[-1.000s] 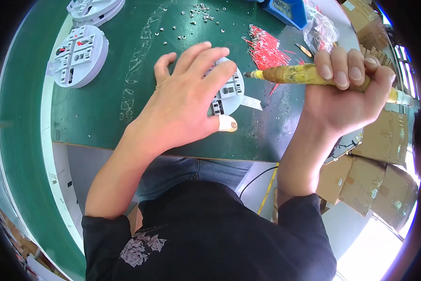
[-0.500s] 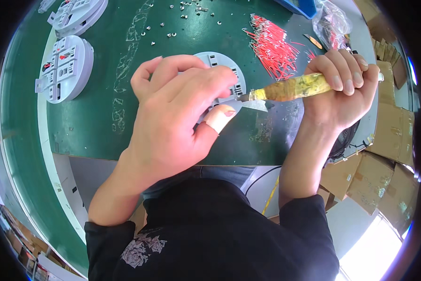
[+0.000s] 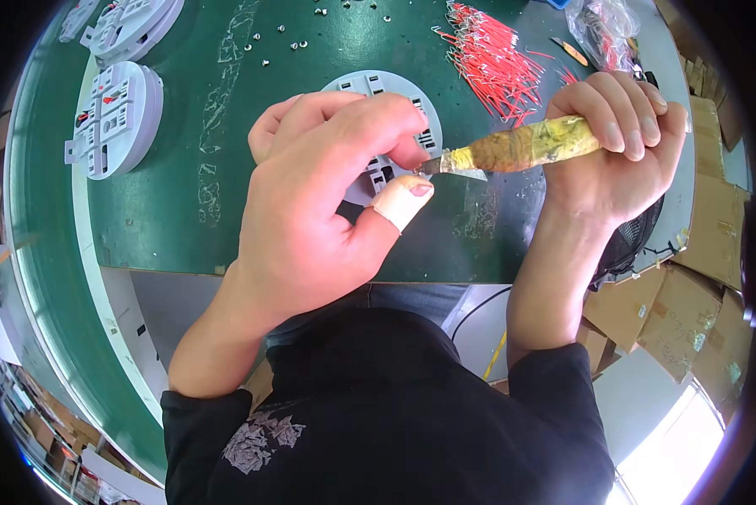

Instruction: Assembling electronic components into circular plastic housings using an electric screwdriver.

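Note:
My right hand [image 3: 618, 156] is wrapped around the thick handle of a screwdriver [image 3: 521, 150], bound in worn, stained yellow tape. Its thin metal tip points left, toward my left hand [image 3: 323, 202]. The thumb and forefinger of that hand are bent close together around the tip, where a tiny shiny piece shows; I cannot make out what it is. A pale strip of tape is wrapped round the left thumb. Beneath the left hand lies a round light-grey plastic base [image 3: 407, 88] with slots and raised blocks, mostly covered by the hand.
Small screws [image 3: 294, 45] are scattered across the far part of the green table [image 3: 163, 244]. Red wires [image 3: 492, 63] lie heaped at the far right, near a small knife [image 3: 572, 52] and a clear plastic bag [image 3: 601, 34]. More grey bases [image 3: 117, 126] stand at left. Cardboard boxes [image 3: 681, 311] are at right.
The screwdriver's tip has moved slightly left, in between my left thumb and forefinger. My left thumb has shifted up and right. The whole view has shifted a little.

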`<move>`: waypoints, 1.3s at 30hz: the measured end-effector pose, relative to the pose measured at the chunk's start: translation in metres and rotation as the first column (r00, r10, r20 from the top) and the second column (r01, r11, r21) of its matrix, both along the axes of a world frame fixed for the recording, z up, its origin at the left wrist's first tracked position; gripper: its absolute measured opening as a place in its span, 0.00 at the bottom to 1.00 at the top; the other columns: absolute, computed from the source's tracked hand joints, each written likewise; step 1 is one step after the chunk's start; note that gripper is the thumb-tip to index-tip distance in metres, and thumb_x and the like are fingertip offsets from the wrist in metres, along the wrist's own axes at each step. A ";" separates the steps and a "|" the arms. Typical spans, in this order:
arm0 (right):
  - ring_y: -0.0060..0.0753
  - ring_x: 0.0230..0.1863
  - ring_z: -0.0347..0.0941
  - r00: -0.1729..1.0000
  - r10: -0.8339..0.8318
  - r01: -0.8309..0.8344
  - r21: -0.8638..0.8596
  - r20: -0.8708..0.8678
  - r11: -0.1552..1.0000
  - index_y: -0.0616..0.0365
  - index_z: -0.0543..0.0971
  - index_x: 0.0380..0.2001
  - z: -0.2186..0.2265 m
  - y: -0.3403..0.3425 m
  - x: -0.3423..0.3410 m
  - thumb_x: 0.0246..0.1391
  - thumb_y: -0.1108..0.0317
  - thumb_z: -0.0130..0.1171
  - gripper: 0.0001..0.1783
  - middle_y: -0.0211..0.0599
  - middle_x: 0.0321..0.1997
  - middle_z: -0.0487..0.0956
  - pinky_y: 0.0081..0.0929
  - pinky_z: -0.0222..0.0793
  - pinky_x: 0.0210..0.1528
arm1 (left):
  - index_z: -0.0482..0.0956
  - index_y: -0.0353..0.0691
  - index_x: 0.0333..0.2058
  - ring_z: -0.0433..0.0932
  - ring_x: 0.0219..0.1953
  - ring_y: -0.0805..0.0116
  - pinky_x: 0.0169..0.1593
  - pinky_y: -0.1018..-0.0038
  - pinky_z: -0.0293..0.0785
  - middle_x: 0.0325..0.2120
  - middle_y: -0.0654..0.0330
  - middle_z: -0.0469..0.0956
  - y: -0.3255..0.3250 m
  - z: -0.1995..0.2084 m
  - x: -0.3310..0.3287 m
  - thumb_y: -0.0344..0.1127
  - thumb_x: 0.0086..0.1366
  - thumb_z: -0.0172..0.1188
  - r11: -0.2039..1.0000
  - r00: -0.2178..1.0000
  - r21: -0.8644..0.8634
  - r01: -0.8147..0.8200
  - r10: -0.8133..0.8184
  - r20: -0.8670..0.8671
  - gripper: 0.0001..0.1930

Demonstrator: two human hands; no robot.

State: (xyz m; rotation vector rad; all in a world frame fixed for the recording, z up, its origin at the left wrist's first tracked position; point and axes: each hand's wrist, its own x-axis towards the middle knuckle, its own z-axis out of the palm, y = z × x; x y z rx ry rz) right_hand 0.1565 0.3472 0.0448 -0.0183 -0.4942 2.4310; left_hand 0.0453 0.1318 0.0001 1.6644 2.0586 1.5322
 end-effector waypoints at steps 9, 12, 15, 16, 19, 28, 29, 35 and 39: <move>0.19 0.18 0.66 0.996 -0.093 0.093 0.164 -0.007 0.982 0.55 0.74 0.23 0.009 -0.012 0.009 0.63 0.61 0.53 0.15 0.21 0.17 0.70 0.23 0.67 0.24 | 0.75 0.37 0.52 0.78 0.45 0.61 0.59 0.64 0.65 0.34 0.61 0.84 0.000 0.003 0.007 0.24 0.55 0.70 0.998 0.997 -0.004 -0.060 0.059 -0.039 0.25; 0.20 0.18 0.67 0.984 -0.179 0.166 0.287 0.019 0.943 0.55 0.75 0.25 0.019 -0.024 0.018 0.64 0.60 0.52 0.15 0.22 0.18 0.71 0.23 0.68 0.24 | 0.74 0.38 0.53 0.78 0.44 0.61 0.60 0.62 0.64 0.34 0.61 0.84 -0.002 0.008 0.009 0.25 0.54 0.71 0.995 0.976 -0.032 -0.096 0.088 -0.198 0.26; 0.21 0.18 0.67 0.993 -0.118 0.098 0.445 0.018 0.890 0.54 0.75 0.27 0.027 -0.031 0.024 0.66 0.58 0.52 0.15 0.22 0.19 0.72 0.24 0.68 0.24 | 0.73 0.38 0.55 0.77 0.48 0.59 0.61 0.59 0.62 0.40 0.59 0.84 -0.007 0.008 0.011 0.31 0.52 0.75 0.995 0.958 -0.057 -0.076 0.057 -0.283 0.32; 0.21 0.18 0.67 0.993 -0.119 0.100 0.445 0.014 0.890 0.54 0.75 0.27 0.028 -0.030 0.027 0.66 0.58 0.52 0.15 0.22 0.19 0.72 0.24 0.68 0.24 | 0.73 0.38 0.55 0.77 0.48 0.59 0.61 0.59 0.62 0.40 0.59 0.84 -0.006 0.010 0.012 0.31 0.52 0.75 0.996 0.957 -0.057 -0.075 0.056 -0.286 0.32; 0.22 0.18 0.66 0.996 -0.087 0.059 0.489 0.035 0.870 0.53 0.75 0.29 0.028 -0.026 0.039 0.66 0.57 0.53 0.14 0.23 0.19 0.71 0.23 0.68 0.24 | 0.71 0.39 0.58 0.74 0.55 0.56 0.62 0.54 0.59 0.49 0.58 0.81 -0.006 0.013 0.012 0.42 0.49 0.78 0.985 0.986 -0.144 -0.093 0.071 -0.150 0.38; 0.22 0.18 0.65 0.985 -0.141 0.083 0.435 0.103 0.897 0.53 0.74 0.28 0.019 -0.013 0.040 0.67 0.56 0.54 0.15 0.24 0.19 0.71 0.23 0.67 0.23 | 0.70 0.41 0.60 0.69 0.64 0.53 0.64 0.51 0.52 0.56 0.60 0.77 0.006 0.006 -0.003 0.53 0.45 0.78 0.926 0.968 -0.347 -0.147 0.063 -0.242 0.46; 0.22 0.18 0.65 0.982 -0.157 0.092 0.454 0.107 0.886 0.53 0.74 0.28 0.022 -0.010 0.039 0.67 0.56 0.54 0.15 0.24 0.19 0.71 0.23 0.67 0.23 | 0.71 0.41 0.60 0.69 0.64 0.53 0.63 0.52 0.52 0.56 0.61 0.77 0.006 0.005 -0.003 0.53 0.44 0.78 0.931 0.973 -0.342 -0.129 0.053 -0.223 0.45; 0.22 0.18 0.66 0.983 -0.137 0.055 0.516 0.124 0.855 0.53 0.73 0.28 0.029 -0.006 0.021 0.66 0.57 0.54 0.15 0.25 0.19 0.71 0.23 0.67 0.23 | 0.73 0.45 0.58 0.69 0.63 0.56 0.56 0.58 0.55 0.54 0.66 0.79 0.004 -0.003 -0.005 0.49 0.41 0.79 0.949 0.985 -0.307 -0.075 0.022 -0.171 0.43; 0.22 0.19 0.67 0.986 -0.087 -0.010 0.566 0.143 0.824 0.52 0.73 0.28 0.033 -0.010 0.012 0.66 0.57 0.53 0.14 0.25 0.19 0.72 0.23 0.67 0.23 | 0.74 0.46 0.57 0.69 0.63 0.58 0.54 0.59 0.55 0.52 0.66 0.79 0.007 -0.004 -0.004 0.48 0.40 0.79 0.947 0.986 -0.308 -0.089 0.041 -0.159 0.43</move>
